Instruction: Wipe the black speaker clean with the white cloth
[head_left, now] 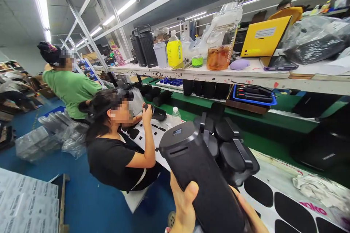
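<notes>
A tall black portable speaker [202,174] with a fabric-like body and a smooth flat end is held tilted in front of me. My left hand [184,202] wraps its left side, thumb pressed on the front. Along the lower right side my right hand [250,211] grips it too, partly hidden behind the body. Just beyond it stand several similar black speakers [232,156] with strap-like handles, grouped on the bench. A white sheet with black rounded adhesive pads [295,207] lies to the right of my hands.
A co-worker in black [117,153] sits close on the left, holding another black speaker [158,113]. A shelf [191,74] with bottles and a jug runs above the bench. Crumpled white cloth [317,189] lies at right. Stacked printed boxes [27,204] stand at lower left.
</notes>
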Demonstrator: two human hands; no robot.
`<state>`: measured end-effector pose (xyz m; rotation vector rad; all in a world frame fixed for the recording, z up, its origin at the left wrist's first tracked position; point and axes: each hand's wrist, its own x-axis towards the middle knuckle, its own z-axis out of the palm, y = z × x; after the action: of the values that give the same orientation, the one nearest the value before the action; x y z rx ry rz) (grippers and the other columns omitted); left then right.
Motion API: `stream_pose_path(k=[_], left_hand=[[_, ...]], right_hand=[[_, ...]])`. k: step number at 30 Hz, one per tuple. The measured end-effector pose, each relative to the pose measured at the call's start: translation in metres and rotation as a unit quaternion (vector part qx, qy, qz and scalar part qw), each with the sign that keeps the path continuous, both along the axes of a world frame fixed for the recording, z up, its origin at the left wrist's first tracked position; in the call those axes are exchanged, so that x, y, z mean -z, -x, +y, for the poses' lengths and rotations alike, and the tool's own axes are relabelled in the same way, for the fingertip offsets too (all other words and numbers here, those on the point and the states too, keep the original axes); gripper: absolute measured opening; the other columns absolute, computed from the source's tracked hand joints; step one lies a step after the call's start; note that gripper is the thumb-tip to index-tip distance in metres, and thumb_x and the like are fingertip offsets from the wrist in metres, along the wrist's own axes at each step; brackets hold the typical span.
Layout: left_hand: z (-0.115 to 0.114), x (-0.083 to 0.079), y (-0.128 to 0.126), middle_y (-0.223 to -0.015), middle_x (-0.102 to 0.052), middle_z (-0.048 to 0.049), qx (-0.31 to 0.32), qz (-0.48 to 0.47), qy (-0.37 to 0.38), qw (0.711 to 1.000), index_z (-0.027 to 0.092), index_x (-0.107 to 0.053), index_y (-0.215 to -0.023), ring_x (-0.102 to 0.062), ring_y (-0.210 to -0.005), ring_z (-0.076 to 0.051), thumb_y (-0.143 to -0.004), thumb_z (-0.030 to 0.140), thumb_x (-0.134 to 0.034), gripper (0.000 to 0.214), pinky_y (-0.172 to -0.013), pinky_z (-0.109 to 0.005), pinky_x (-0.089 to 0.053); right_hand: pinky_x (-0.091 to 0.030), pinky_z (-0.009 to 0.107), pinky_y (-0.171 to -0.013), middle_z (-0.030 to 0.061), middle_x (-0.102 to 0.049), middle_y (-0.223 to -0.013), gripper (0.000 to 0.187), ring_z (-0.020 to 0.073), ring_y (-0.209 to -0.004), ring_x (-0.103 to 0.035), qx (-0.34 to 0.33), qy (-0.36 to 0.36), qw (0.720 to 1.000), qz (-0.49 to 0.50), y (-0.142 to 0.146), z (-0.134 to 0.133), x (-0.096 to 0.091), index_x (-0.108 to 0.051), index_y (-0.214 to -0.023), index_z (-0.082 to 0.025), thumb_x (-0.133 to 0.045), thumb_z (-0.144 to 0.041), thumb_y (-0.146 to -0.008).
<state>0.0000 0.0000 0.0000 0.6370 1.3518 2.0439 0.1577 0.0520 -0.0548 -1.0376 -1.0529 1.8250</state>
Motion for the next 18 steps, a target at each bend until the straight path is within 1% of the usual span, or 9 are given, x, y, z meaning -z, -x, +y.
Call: stream_pose_path(k=[2,3,5,7,9,11,13,15,18], left_hand=[[0.002,-0.02,-0.003,-0.111,-0.071,-0.0098,0.029,-0.001,-0.027,0.999,0.021,-0.056,-0.127,-0.067,-0.103,-0.031,-0.061,0.064,-0.077,0.081,-0.09,-0.04,-0.055],[0.003,-0.029,-0.005,-0.11,-0.072,-0.0093,0.045,-0.005,-0.038,0.998,0.021,-0.055,-0.127,-0.068,-0.101,-0.031,-0.06,0.062,-0.078,0.083,-0.089,-0.039,-0.056],[0.005,-0.043,-0.007,-0.11,-0.072,-0.009,0.08,-0.02,-0.046,0.996,0.02,-0.054,-0.128,-0.069,-0.1,-0.03,-0.061,0.06,-0.079,0.082,-0.088,-0.039,-0.056],[0.006,-0.051,-0.009,-0.114,-0.071,-0.0099,0.12,-0.027,-0.035,0.992,0.019,-0.054,-0.129,-0.068,-0.104,-0.031,-0.064,0.056,-0.079,0.079,-0.091,-0.04,-0.055],[0.007,-0.054,-0.01,-0.118,-0.07,-0.0107,0.145,-0.033,-0.02,0.989,0.019,-0.053,-0.129,-0.066,-0.109,-0.033,-0.066,0.052,-0.079,0.076,-0.094,-0.042,-0.054],[0.008,-0.055,-0.012,-0.12,-0.07,-0.0111,0.149,-0.04,-0.014,0.988,0.019,-0.053,-0.129,-0.065,-0.112,-0.034,-0.066,0.049,-0.079,0.075,-0.097,-0.043,-0.053],[0.009,-0.056,-0.015,-0.12,-0.07,-0.0115,0.149,-0.048,-0.016,0.987,0.019,-0.053,-0.131,-0.064,-0.114,-0.034,-0.066,0.046,-0.079,0.076,-0.099,-0.044,-0.052],[0.009,-0.057,-0.018,-0.121,-0.069,-0.0118,0.16,-0.053,-0.019,0.985,0.019,-0.052,-0.132,-0.063,-0.116,-0.034,-0.066,0.043,-0.079,0.076,-0.1,-0.044,-0.052],[0.01,-0.059,-0.02,-0.123,-0.068,-0.0114,0.165,-0.052,-0.02,0.985,0.02,-0.051,-0.133,-0.062,-0.118,-0.034,-0.065,0.042,-0.08,0.076,-0.101,-0.044,-0.051]], right_hand=[[-0.043,0.052,-0.107,0.0087,-0.07,-0.12,0.051,0.036,-0.119,-0.06,0.002,-0.029,0.999,-0.036,-0.001,0.007,-0.002,-0.074,-0.108,-0.027,-0.057,-0.065,-0.08],[-0.043,0.053,-0.107,0.0093,-0.07,-0.121,0.049,0.0355,-0.119,-0.06,0.004,-0.055,0.997,-0.054,-0.003,0.012,-0.007,-0.073,-0.111,-0.027,-0.059,-0.063,-0.08],[-0.044,0.052,-0.106,0.0098,-0.068,-0.124,0.047,0.0324,-0.119,-0.06,0.014,-0.134,0.988,-0.069,-0.009,0.024,-0.027,-0.066,-0.12,-0.028,-0.061,-0.056,-0.083],[-0.047,0.048,-0.105,0.0098,-0.065,-0.129,0.046,0.0284,-0.121,-0.059,0.027,-0.234,0.97,-0.053,-0.012,0.033,-0.059,-0.059,-0.129,-0.03,-0.059,-0.05,-0.087],[-0.046,0.043,-0.106,0.0083,-0.059,-0.136,0.045,0.025,-0.126,-0.055,0.039,-0.324,0.945,-0.036,-0.008,0.039,-0.097,-0.053,-0.133,-0.032,-0.059,-0.045,-0.09],[-0.043,0.042,-0.11,0.0055,-0.054,-0.141,0.044,0.0227,-0.132,-0.049,0.039,-0.379,0.924,-0.041,0.001,0.043,-0.131,-0.053,-0.133,-0.034,-0.06,-0.042,-0.09],[-0.038,0.043,-0.113,0.0032,-0.051,-0.144,0.045,0.0219,-0.135,-0.045,0.019,-0.401,0.914,-0.058,0.011,0.046,-0.153,-0.052,-0.133,-0.035,-0.062,-0.042,-0.09],[-0.034,0.045,-0.116,0.0023,-0.049,-0.146,0.047,0.0224,-0.135,-0.045,-0.009,-0.402,0.913,-0.07,0.019,0.048,-0.161,-0.051,-0.134,-0.035,-0.063,-0.042,-0.089],[-0.035,0.045,-0.114,0.0023,-0.046,-0.148,0.047,0.0238,-0.133,-0.047,-0.025,-0.387,0.92,-0.063,0.023,0.05,-0.159,-0.05,-0.135,-0.036,-0.061,-0.044,-0.09]])
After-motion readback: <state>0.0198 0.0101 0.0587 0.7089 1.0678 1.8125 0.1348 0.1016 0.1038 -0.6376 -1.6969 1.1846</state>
